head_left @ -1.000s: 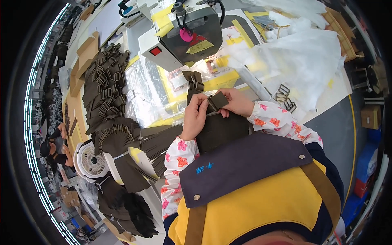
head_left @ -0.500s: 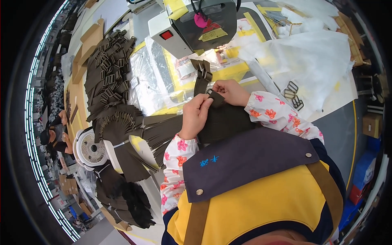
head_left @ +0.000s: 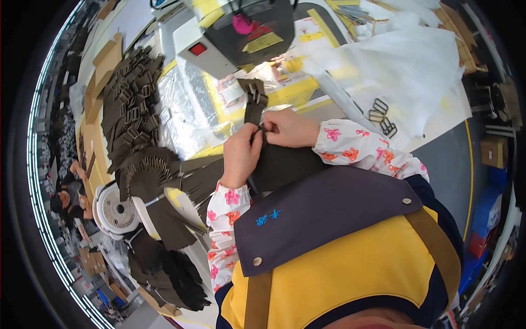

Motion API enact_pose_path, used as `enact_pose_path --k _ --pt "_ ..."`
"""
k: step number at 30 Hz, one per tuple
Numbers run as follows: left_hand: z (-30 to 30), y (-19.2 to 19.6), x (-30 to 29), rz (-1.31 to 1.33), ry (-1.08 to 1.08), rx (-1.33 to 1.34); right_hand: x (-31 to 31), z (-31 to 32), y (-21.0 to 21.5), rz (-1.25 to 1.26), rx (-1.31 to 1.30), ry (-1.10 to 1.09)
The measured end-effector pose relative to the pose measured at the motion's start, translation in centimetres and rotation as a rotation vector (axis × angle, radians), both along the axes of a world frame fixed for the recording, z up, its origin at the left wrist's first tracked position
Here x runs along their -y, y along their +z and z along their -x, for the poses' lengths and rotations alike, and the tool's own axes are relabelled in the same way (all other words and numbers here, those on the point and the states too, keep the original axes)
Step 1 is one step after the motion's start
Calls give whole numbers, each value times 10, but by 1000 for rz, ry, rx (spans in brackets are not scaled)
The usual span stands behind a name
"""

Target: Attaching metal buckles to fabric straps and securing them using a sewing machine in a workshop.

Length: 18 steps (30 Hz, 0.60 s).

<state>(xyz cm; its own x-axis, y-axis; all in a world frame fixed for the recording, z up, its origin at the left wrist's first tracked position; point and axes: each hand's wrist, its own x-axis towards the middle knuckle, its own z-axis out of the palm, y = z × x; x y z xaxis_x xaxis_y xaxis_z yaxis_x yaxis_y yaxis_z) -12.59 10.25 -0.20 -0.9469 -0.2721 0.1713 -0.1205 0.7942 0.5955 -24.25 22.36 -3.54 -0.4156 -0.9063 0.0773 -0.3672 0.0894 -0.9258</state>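
Observation:
My left hand [head_left: 240,156] is closed, thumb and fingers pinching a dark olive webbing strap [head_left: 251,115]. Right beside it, my right hand [head_left: 291,129] is also closed on the strap, its fingertips almost touching the left ones. Beyond my fingers the strap runs away from me and carries a dark metal slide buckle [head_left: 258,98]. The part between my fingertips is mostly hidden. Dark fabric [head_left: 287,166] lies below my hands, close to my apron. To the right on the table are several loose slide buckles [head_left: 382,117].
A white and grey machine [head_left: 205,52] stands ahead of my hands. Buckled straps [head_left: 131,104] are heaped at left, near fanned strap pieces [head_left: 148,170] and a white fan [head_left: 117,210]. White plastic sheeting [head_left: 405,71] covers the far right. Another person [head_left: 71,192] sits at far left.
My view has shifted, so the scene sits further left. My fingertips have come together over the strap; the flat end and metal piece seen between them before are now hidden.

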Motion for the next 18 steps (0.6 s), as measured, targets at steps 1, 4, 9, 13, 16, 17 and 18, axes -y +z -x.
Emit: enact_pose_path --k 1,4,9,13,16,17,18 --pt "1 -4 0 -7 -36 -8 -1 1 -1 67 -8 1" --pt "-5 1 1 -721 94 14 -8 12 6 -43 613 55" --pt "7 -9 -3 -489 -154 141 -35 30 15 -41 563 -99" --pt "35 -19 -10 -171 -121 59 -63 51 20 37 495 -226" --pt "42 -34 10 204 83 -10 -110 77 26 -129 -104 -282" --pt "32 -31 26 265 196 8 -126 83 31 -181 -324 -252" --pt "27 -34 42 294 270 23 -143 86 35 -309 -435 -259"
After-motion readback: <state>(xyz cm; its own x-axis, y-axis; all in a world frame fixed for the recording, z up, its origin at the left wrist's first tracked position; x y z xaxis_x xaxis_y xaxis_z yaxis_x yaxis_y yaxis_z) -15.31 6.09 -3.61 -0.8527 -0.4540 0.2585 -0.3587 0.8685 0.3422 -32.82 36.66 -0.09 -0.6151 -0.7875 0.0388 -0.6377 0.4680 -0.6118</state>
